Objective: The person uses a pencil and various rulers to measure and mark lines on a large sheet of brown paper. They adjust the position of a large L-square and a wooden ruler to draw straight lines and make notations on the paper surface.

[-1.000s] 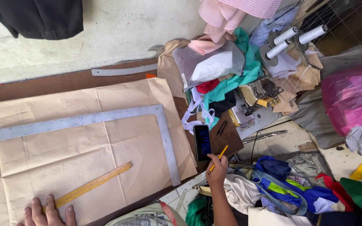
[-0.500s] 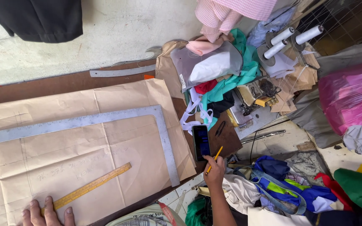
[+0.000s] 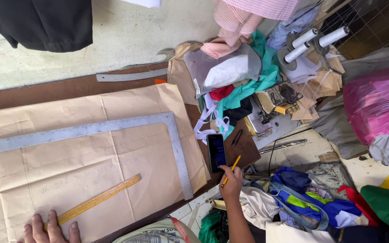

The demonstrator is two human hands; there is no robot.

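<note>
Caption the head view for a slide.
Left hand pins a yellow ruler on brown pattern paper; right hand, holding a pencil, taps a phone.

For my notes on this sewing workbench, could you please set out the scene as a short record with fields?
Left hand: flat on the tan pattern paper, pressing the end of the yellow wooden ruler.
Right hand: holds a yellow pencil and touches the lower edge of the dark smartphone.
Phone: screen lit, lying on the brown table.
On the paper: grey metal L-square.
Beside the phone: black pen.
Right of table: heaped coloured fabrics.
</note>
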